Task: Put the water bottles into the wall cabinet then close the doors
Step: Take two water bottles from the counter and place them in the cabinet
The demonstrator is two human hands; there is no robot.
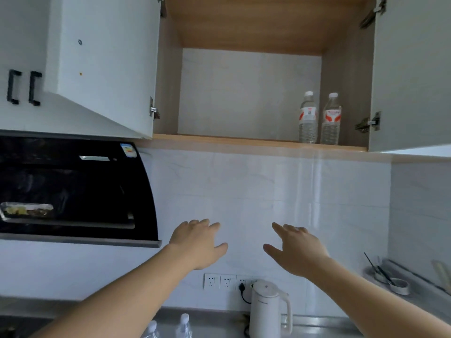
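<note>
though open, cabinet (pixel 258 140) with two bottles (pixel 319 118)

I have a single view, from the camera worn on the person's head; no second view overlaps it. It faces the tiled wall and tilts upward, so I look from below into the open wall cabinet (pixel 249 93), whose wooden ceiling shows. The cabinet fills the upper middle of the frame, at about arm's reach. Left of and below the cabinet sits the black range hood (pixel 73 189). Far below the cabinet, only a strip of the tabletop (pixel 317 325) enters at the bottom edge. The wide lens bends the cabinet's open doors outward at both sides.
</note>
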